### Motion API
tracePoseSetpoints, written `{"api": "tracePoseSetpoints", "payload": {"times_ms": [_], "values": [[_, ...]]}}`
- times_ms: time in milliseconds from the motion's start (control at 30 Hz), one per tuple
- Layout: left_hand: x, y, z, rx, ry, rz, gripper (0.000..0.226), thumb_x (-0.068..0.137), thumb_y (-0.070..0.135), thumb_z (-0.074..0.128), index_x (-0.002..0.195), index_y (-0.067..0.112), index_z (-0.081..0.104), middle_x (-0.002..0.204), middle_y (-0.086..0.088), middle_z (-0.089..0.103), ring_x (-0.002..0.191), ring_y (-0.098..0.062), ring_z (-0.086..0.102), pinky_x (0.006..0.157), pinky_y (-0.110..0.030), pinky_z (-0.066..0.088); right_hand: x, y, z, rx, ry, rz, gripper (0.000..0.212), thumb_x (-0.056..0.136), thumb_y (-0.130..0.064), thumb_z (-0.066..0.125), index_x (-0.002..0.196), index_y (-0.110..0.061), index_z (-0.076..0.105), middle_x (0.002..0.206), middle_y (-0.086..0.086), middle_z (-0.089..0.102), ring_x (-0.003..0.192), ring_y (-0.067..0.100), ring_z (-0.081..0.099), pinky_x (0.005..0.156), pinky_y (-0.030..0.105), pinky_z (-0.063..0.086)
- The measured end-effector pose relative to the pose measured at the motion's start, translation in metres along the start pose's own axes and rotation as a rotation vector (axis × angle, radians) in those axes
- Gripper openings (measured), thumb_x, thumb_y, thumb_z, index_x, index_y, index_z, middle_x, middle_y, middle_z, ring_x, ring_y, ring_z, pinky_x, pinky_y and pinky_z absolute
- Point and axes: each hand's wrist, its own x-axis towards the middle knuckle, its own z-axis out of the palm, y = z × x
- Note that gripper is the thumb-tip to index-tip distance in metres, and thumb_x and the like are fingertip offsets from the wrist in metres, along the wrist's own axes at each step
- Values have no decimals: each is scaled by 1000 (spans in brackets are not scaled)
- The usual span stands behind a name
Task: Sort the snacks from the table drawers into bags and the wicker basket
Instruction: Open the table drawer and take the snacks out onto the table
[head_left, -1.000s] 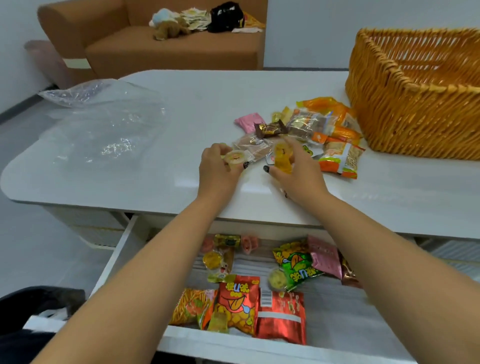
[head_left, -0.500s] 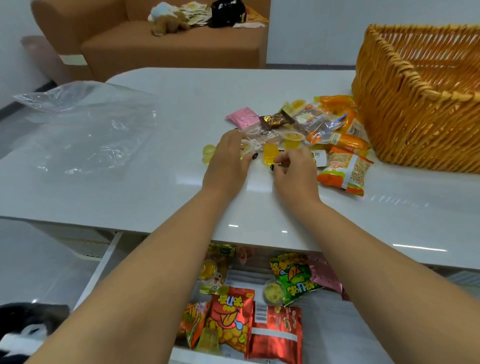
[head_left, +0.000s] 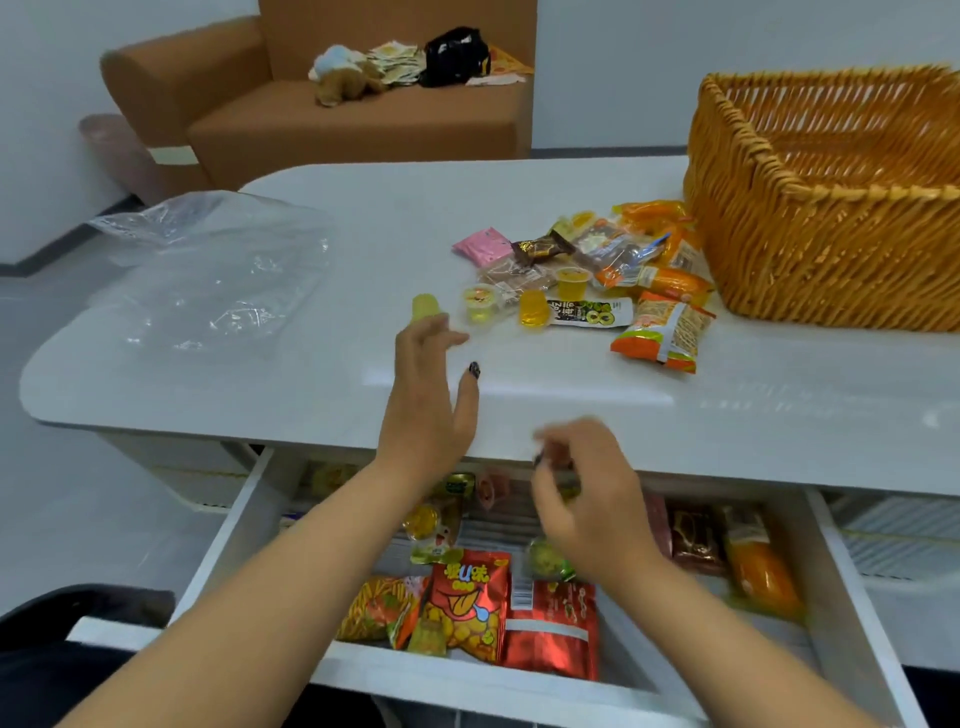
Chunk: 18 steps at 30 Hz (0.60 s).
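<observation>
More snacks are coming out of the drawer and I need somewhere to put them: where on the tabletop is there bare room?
Bare tabletop runs along the near edge, right of the left hand and below the snack pile. Another patch lies between the clear plastic bag and the pile. It is crowded from the pile to the wicker basket.

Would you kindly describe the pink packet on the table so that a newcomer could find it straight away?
Start at the wicker basket on the right of the white table and look left across the snack pile beside it. At the pile's far left corner lies the pink packet, next to a dark brown wrapped sweet. It is the only pink item on the tabletop.
</observation>
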Motion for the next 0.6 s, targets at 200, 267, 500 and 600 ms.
{"api": "tracePoseSetpoints", "payload": {"times_ms": [200, 267, 500, 600], "values": [[-88, -29, -29, 350, 33, 113, 27, 76, 20, 48, 102, 12, 42, 110, -6, 32, 99, -25, 38, 81, -34, 30, -37, -4, 9, 6, -222, 89, 16, 84, -13, 52, 97, -13, 61, 93, -3, 55, 85, 10, 52, 77, 14, 40], [-94, -31, -37, 375, 70, 99, 26, 75, 16, 49, 100, 13, 42, 107, -6, 33, 96, -25, 39, 79, -34, 27, -50, -3, 10, -60, -440, 214, 21, 88, -16, 53, 108, -20, 57, 106, -7, 52, 92, 11, 55, 77, 20, 44], [-101, -34, -41, 226, -480, -161, 25, 87, 14, 58, 112, 17, 54, 103, 0, 53, 91, -16, 54, 78, -31, 48, -59, 12, 9, -390, -791, 431, 42, 95, -32, 46, 136, -22, 42, 135, 5, 36, 118, 25, 47, 87, 35, 47], [-102, -41, -33, 268, -679, -345, 50, 89, 27, 58, 137, 19, 44, 132, -6, 45, 121, -22, 46, 98, -31, 42, -62, 11, 17, -443, -858, 424, 37, 98, -31, 42, 133, -18, 46, 135, 7, 38, 119, 26, 46, 89, 35, 47]]}}
